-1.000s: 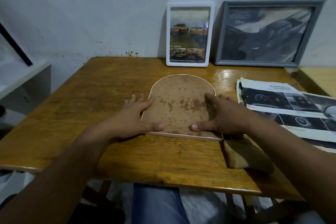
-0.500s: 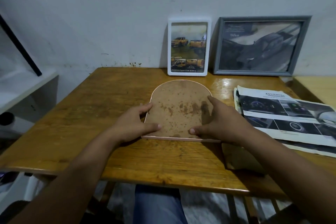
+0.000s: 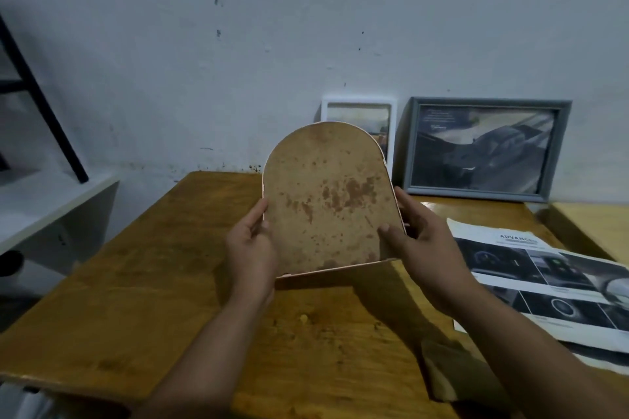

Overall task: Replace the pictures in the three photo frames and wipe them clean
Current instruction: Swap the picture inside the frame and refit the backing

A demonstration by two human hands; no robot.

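Both our hands grip the arched frame (image 3: 326,201) by its side edges, held up above the wooden table (image 3: 136,282), stained backing board facing us

Our left hand (image 3: 250,248) pinches the left edge, thumb on the backing; our right hand (image 3: 418,241) clasps the right edge a little lower, thumb near the bottom corner. Its long axis stands nearly upright, arch on top, straight base tilted toward us, centred between both hands, neither clearly nearer. We count three frames: this one, a white frame (image 3: 391,119) and a grey frame (image 3: 483,150) leaning on the wall behind. One stack of printed sheets (image 3: 551,279) lies to the right; one cloth (image 3: 442,371) sits near the front edge
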